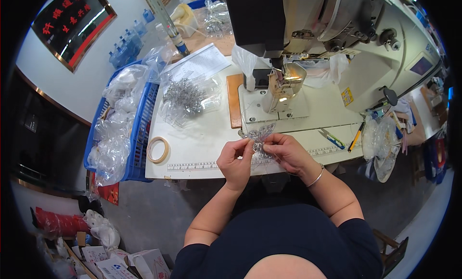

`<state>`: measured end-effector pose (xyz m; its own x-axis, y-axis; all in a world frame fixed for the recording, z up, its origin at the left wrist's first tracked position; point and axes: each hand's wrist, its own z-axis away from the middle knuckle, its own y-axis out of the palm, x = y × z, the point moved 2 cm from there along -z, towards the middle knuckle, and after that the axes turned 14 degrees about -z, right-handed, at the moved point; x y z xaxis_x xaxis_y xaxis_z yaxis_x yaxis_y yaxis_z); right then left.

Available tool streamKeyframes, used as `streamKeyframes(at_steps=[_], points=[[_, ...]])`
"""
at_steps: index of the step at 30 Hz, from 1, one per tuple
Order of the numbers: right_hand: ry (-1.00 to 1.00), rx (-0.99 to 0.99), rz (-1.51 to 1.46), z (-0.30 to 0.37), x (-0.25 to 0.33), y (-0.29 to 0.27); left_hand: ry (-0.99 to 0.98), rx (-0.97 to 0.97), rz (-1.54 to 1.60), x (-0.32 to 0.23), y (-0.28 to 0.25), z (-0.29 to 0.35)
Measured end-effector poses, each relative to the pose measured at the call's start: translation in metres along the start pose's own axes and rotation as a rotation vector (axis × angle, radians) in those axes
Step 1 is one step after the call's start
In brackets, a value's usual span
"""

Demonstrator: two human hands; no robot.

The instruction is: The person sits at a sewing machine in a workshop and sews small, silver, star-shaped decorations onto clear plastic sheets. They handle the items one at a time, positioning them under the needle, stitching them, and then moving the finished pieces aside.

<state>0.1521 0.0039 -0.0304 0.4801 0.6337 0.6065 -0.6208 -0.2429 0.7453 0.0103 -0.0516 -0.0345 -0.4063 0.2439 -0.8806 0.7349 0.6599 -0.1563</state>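
Close to the table's front edge, both hands hold a silvery, glittering openwork trim piece (261,133), perhaps beaded, between them. My left hand (235,159) pinches its left side between thumb and forefinger. My right hand (289,156) has the right side in its fingertips, and a thin thread hangs beneath. The piece lies just in front of the sewing machine's metal base plate (281,113), apart from the machine's needle area. A heap of similar silvery pieces (184,96) rests on clear plastic to the left. Its fine detail is too small to make out.
A large sewing machine (332,19) stands over the back of the white table (202,139). On the left are a blue basket (143,127) of plastic bags and a tape roll (158,149). Small snips (333,139), an orange pen (356,136) and a plastic bag (380,144) lie right.
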Motion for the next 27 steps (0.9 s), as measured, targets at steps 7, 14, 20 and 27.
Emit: streamKeyframes(at_steps=[7,14,20,27], points=[[-0.021,0.055,-0.063,0.000,-0.001,-0.001,0.157,-0.058,-0.129,-0.004,0.001,-0.002],[-0.050,0.080,-0.105,0.002,0.001,0.006,0.137,-0.074,-0.142,-0.002,0.004,-0.002],[-0.178,-0.041,0.148,-0.002,-0.004,0.003,0.066,0.063,-0.138,0.000,0.006,0.003],[-0.201,-0.055,0.212,-0.003,-0.004,-0.004,-0.452,0.308,0.275,0.007,0.003,-0.007]])
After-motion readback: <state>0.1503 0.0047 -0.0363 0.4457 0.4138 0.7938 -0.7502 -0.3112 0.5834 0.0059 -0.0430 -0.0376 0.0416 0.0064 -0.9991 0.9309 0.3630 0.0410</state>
